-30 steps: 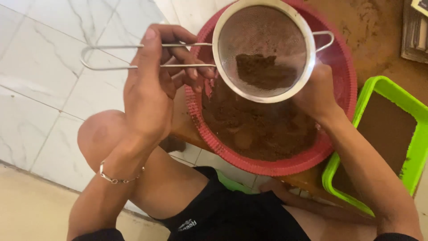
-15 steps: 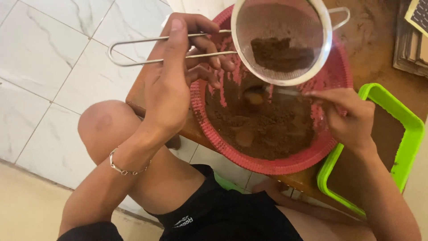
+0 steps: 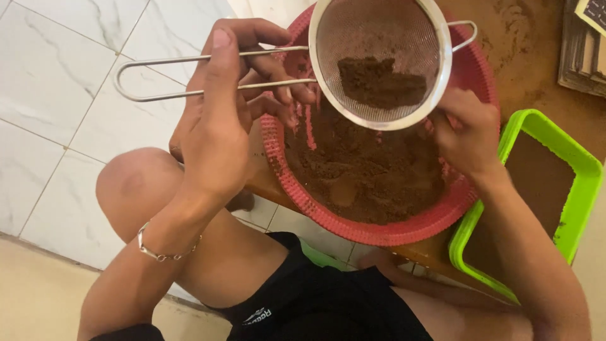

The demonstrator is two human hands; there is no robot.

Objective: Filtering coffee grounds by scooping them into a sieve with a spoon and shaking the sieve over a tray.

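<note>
1. Tiled floor (image 3: 57,82): white marbled tiles fill the 9 to 11 o'clock part of the view; a plainer beige strip runs along 7 o'clock.
2. Wooden table (image 3: 536,57): brown, dusted with powder, at 1 to 2 o'clock; its edge passes under the basket.
3. Red basket (image 3: 379,230): round, ribbed plastic, at the centre toward 3 o'clock, holding a bed of brown powder (image 3: 372,177). It sits lower in view than half a second ago.
4. Green tray (image 3: 577,189): rectangular, at 4 o'clock, touching the basket's rim, lined with the same brown powder.
5. Metal sieve (image 3: 382,63): round mesh bowl at 12 o'clock, held above the basket with a clump of powder in it; its wire handle points to 9 o'clock.
6. Left hand (image 3: 221,132): at 9 o'clock of the basket, fingers curled tight about the sieve's wire handle. A thin bracelet (image 3: 158,252) circles the wrist.
7. Right hand (image 3: 467,132): at 3 o'clock of the basket, now raised against the sieve's lower rim, where earlier it lay lower, over the powder; fingers bent inward, and whether they grip anything cannot be told.
</note>
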